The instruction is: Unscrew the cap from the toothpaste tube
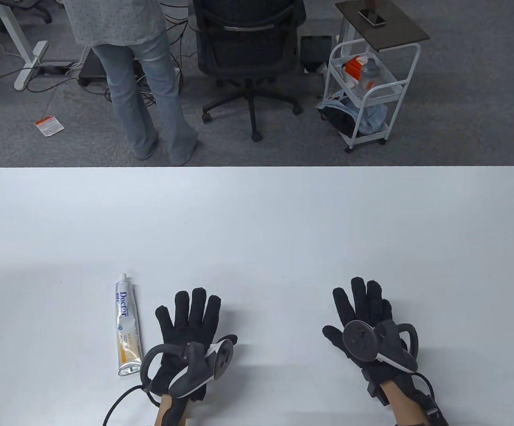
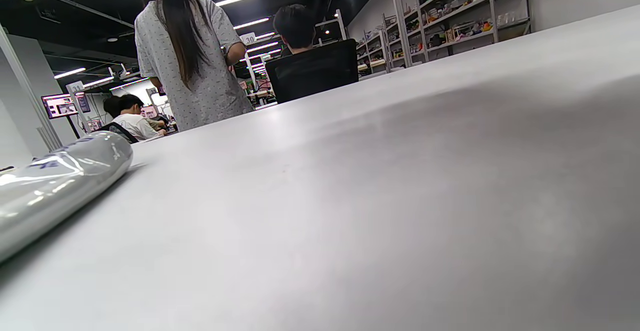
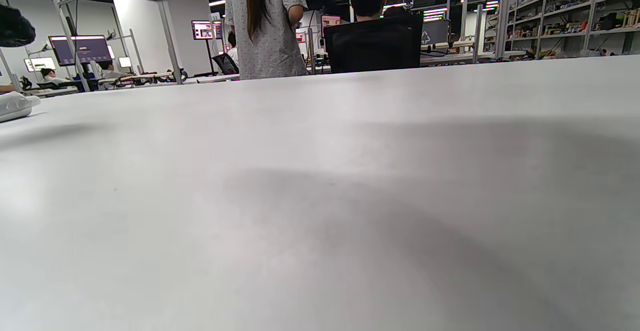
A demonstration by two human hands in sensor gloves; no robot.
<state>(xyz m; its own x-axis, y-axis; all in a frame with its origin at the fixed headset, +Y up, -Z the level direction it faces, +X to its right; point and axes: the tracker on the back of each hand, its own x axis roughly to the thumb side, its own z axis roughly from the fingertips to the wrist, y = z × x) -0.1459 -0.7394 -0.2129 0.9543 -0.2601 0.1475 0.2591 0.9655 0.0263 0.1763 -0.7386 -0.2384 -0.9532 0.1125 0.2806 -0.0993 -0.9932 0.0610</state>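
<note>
While both hands are laid flat with fingers spread, nothing gripped, the toothpaste tube is seen just outside the left hand, lengthwise, tube cap pointing away; the right hand is well apart.

1. The tube is white and silvery with blue "Doctor" lettering and an orange band; it lies flat on the table, lengthwise away from the near edge, crimped end nearest that edge.
2. The cap is white, on the tube's far end.

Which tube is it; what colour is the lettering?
Blue, on the silvery tube; table view shows it best.
</note>
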